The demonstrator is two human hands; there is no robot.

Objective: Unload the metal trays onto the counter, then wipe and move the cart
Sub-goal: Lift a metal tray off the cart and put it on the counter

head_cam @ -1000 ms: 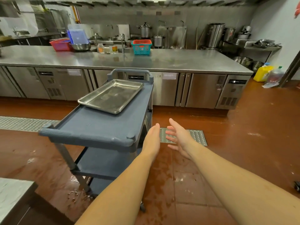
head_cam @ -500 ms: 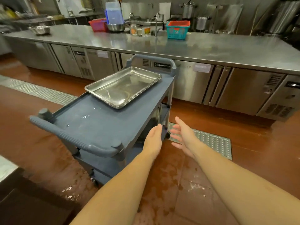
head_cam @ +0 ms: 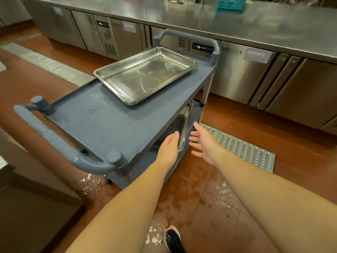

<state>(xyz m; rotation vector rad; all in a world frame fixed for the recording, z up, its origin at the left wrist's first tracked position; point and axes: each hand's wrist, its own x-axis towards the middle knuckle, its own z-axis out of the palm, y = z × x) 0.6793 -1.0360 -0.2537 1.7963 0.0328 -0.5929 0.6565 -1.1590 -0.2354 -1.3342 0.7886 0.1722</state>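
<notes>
Wet red kitchen floor [head_cam: 209,189], grey cart [head_cam: 109,125], lower-shelf metal tray [head_cam: 184,128] just beside straight left fingers [head_cam: 174,136], spread right fingers [head_cam: 197,127] nearby.

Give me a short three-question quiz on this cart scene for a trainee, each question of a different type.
1. True or false: the top-shelf tray of the cart already sits on the counter.
2. The second tray, by the left hand, lies: A) on the floor; B) on the cart's shelf under the top one; C) on the counter.
3. Fill in: the right hand holds ____.
Key: 1 false; 2 B; 3 nothing.
</notes>
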